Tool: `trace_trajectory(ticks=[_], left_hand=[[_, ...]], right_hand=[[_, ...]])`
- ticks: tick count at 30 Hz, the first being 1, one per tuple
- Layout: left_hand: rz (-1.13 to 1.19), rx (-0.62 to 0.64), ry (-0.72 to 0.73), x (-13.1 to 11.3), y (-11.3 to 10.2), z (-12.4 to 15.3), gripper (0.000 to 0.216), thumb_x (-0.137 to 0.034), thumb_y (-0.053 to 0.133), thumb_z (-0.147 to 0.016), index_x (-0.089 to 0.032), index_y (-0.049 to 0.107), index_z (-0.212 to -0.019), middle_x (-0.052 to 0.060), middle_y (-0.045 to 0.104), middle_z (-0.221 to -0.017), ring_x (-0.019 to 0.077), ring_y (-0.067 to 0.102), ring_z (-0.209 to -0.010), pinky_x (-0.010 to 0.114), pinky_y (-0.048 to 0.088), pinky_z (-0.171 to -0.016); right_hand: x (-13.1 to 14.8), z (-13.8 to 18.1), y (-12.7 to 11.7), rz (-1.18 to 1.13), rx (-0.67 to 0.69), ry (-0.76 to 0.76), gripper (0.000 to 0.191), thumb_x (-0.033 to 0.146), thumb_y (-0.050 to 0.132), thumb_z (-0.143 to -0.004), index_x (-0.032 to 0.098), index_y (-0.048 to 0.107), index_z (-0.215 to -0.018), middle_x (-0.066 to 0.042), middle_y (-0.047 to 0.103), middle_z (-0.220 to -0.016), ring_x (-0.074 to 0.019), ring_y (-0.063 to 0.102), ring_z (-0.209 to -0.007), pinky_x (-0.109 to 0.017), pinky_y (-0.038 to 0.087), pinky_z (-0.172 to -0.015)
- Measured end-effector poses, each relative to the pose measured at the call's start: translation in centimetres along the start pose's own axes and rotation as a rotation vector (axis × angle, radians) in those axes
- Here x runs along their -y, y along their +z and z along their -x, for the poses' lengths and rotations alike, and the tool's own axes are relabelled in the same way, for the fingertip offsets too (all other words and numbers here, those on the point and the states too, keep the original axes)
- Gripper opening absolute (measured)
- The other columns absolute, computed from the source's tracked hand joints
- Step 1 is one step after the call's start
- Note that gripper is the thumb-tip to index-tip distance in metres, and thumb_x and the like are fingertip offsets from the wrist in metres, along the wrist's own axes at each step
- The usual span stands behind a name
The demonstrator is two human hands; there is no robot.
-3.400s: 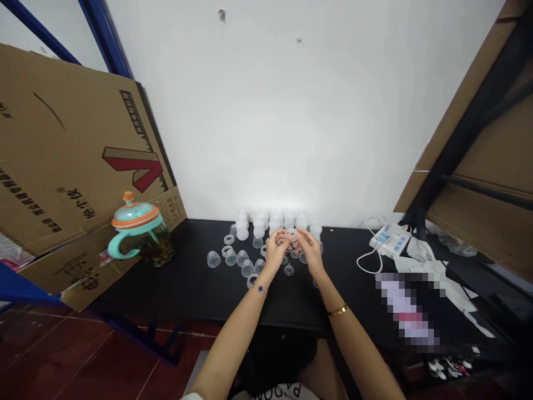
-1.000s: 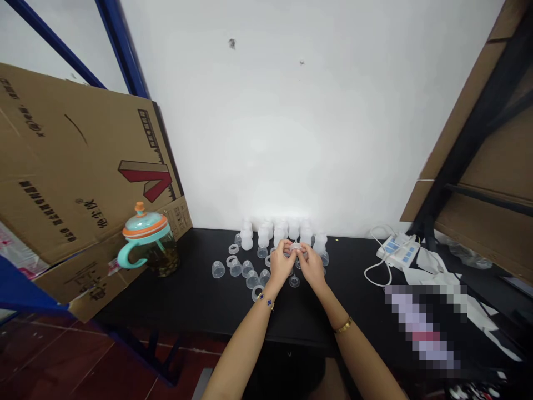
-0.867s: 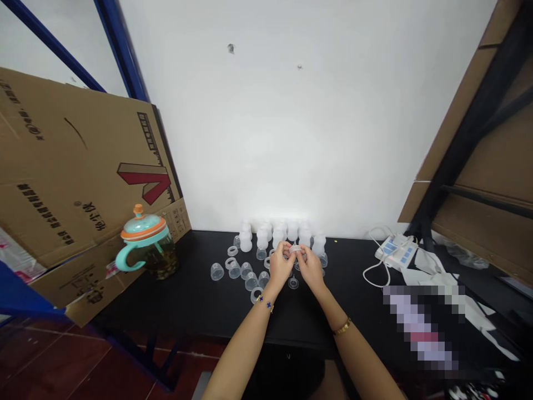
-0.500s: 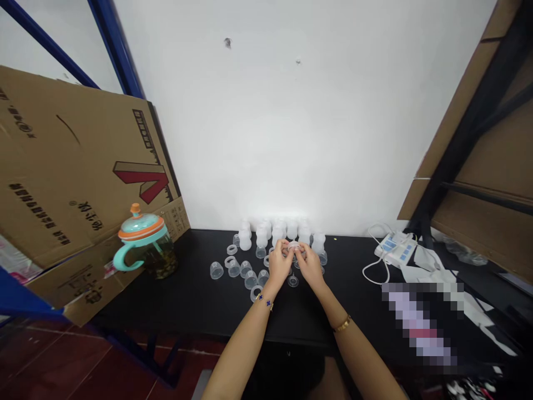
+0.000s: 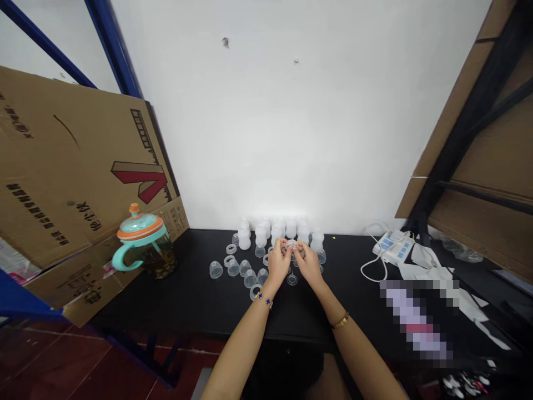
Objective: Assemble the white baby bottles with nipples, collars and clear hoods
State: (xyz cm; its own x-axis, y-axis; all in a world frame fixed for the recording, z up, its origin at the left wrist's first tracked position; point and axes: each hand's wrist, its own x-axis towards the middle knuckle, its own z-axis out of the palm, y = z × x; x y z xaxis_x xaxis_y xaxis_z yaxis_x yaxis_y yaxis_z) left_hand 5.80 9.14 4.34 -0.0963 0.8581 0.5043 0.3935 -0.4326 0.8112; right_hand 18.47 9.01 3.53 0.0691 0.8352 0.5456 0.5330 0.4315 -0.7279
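Both hands meet over the middle of the black table (image 5: pixel 191 305). My left hand (image 5: pixel 280 261) and my right hand (image 5: pixel 306 262) grip a clear plastic bottle collar ring (image 5: pixel 292 243) from either side, thumbs toward me. Below it a clear bottle nipple (image 5: pixel 292 279) rests on the table between my wrists. Several white baby bottles (image 5: pixel 244 239) stand in rows behind my hands. Clear domed bottle caps (image 5: pixel 216 269) and loose collar rings (image 5: pixel 231 249) lie mostly left of my left hand. Some parts behind my fingers are hidden.
A teal-handled glass jug (image 5: pixel 152 244) with an orange-trimmed lid stands at the left, before a large cardboard box (image 5: pixel 83 166). On the right lie a white power strip (image 5: pixel 393 247) with cables and scraps of white paper (image 5: pixel 428 273). A white wall (image 5: pixel 291 139) closes off the back.
The view has shifted very slightly. Both hands keep hold of the collar ring in nearly the same place, and the parts on the table lie as before.
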Motion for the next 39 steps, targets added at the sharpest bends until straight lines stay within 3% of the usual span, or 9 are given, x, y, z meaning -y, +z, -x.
trace_trajectory(ticks=[13, 25, 39], left_hand=[[-0.026, -0.005, 0.013, -0.04, -0.27, -0.12, 0.016, -0.031, 0.054, -0.093, -0.022, 0.057, -0.105, 0.001, 0.069, -0.081, 0.0177, 0.062, -0.068, 0.026, 0.040, -0.066], [-0.023, -0.018, 0.033, 0.08, -0.08, -0.10, 0.016, -0.031, 0.054, -0.093, -0.022, 0.058, -0.104, 0.002, 0.069, -0.085, 0.0163, 0.061, -0.068, 0.026, 0.042, -0.067], [-0.021, -0.018, 0.041, -0.33, -0.30, -0.10, 0.015, -0.032, 0.055, -0.090, -0.022, 0.059, -0.101, 0.000, 0.067, -0.081, 0.0146, 0.057, -0.064, 0.025, 0.040, -0.064]], right_hand=[[0.13, 0.05, -0.12, 0.001, 0.022, -0.001, 0.041, 0.053, 0.046, -0.095, 0.019, 0.066, -0.106, -0.004, 0.070, -0.086, -0.0154, 0.055, -0.056, -0.027, 0.041, -0.057], [0.12, 0.21, -0.22, 0.094, 0.018, -0.051, 0.040, 0.050, 0.042, -0.098, 0.020, 0.066, -0.109, -0.007, 0.073, -0.094, -0.0189, 0.063, -0.066, -0.029, 0.045, -0.065], [0.39, -0.04, -0.33, -0.078, 0.054, 0.009, 0.038, 0.052, 0.046, -0.094, 0.020, 0.067, -0.099, -0.004, 0.071, -0.080, -0.0176, 0.062, -0.055, -0.027, 0.046, -0.052]])
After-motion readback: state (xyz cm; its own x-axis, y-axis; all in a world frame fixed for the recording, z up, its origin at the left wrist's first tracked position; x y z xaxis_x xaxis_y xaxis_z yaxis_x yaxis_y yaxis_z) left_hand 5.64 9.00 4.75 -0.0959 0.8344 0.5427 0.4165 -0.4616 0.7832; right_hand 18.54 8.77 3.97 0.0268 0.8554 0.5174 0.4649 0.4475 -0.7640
